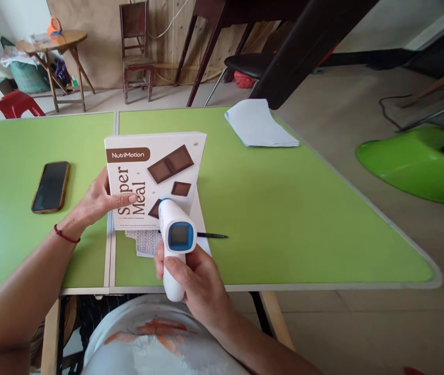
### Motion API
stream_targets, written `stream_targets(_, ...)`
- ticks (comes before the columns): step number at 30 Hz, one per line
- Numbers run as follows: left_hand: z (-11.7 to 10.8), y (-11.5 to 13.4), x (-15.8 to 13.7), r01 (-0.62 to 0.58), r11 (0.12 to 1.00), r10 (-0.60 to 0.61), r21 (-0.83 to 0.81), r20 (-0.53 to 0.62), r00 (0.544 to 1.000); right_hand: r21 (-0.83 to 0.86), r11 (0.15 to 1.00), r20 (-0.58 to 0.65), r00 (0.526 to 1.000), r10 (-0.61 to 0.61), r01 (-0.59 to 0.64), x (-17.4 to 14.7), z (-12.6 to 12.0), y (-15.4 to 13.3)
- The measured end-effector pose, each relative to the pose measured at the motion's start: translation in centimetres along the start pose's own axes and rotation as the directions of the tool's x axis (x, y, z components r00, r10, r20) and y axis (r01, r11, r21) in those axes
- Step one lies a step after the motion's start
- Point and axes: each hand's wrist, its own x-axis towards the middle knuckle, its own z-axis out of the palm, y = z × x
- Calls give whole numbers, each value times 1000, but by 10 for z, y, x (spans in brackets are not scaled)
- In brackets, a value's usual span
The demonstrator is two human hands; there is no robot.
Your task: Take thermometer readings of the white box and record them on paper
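A white box (178,156) printed "NutriMotion Super Meal" with chocolate pieces stands tilted up over the green table. My left hand (106,195) grips its left side, thumb across the front and the other fingers hidden behind. In my right hand (196,273) is a white infrared thermometer (174,219) with a blue-framed, dark screen facing me. The thermometer's front end overlaps the lower part of the box in view; whether they touch I cannot tell. Beneath the box lie paper with handwriting (147,243) and a black pen (216,236), both partly covered.
On the green folding table (284,224) a phone (51,186) lies at the left and white sheets (261,124) at the far edge. Beyond are a wooden chair (136,57), a small round table (69,39) and a red chair (18,103). Something green and curved (413,166) is at the right.
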Motion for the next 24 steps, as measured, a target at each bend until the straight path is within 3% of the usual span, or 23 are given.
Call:
stream_targets(8, 1, 1, 1, 72, 994, -72, -81, 13, 997, 105, 981, -32, 985, 167, -163, 2, 7, 4)
stream_targets(24, -1, -1, 2, 77, 994, -76, -73, 24, 997, 81, 989, 9, 993, 120, -120, 9, 11, 5)
